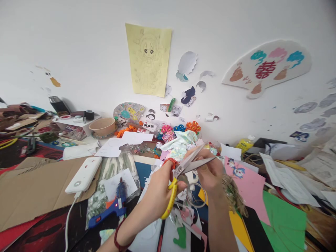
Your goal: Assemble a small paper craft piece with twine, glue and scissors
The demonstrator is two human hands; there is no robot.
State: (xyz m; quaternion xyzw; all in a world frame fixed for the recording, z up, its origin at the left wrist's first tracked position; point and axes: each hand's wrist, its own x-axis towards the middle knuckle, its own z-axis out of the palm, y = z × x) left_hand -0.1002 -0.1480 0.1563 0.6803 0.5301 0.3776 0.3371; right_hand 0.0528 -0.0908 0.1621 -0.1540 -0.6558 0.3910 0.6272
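My left hand point(159, 183) is closed on the yellow handles of a pair of scissors point(181, 169). The blades are spread apart and point up and to the right. An orange-red band point(171, 162) shows by the thumb of that hand. My right hand point(210, 171) is pinched near the blade tips; whatever sits between its fingers is too small or too hidden to name. Just below, between the hands, is a clear ring point(197, 196), like a roll of tape. Behind the blades lies a crumpled pale patterned cloth point(177, 147).
A blue glue gun point(112, 208) with a lit red light lies at left, beside a white power bank point(84, 175) on cardboard point(47, 185). Twine point(233, 196), pink paper point(248, 182) and green paper point(283, 217) spread at right. Paper scraps cover the front.
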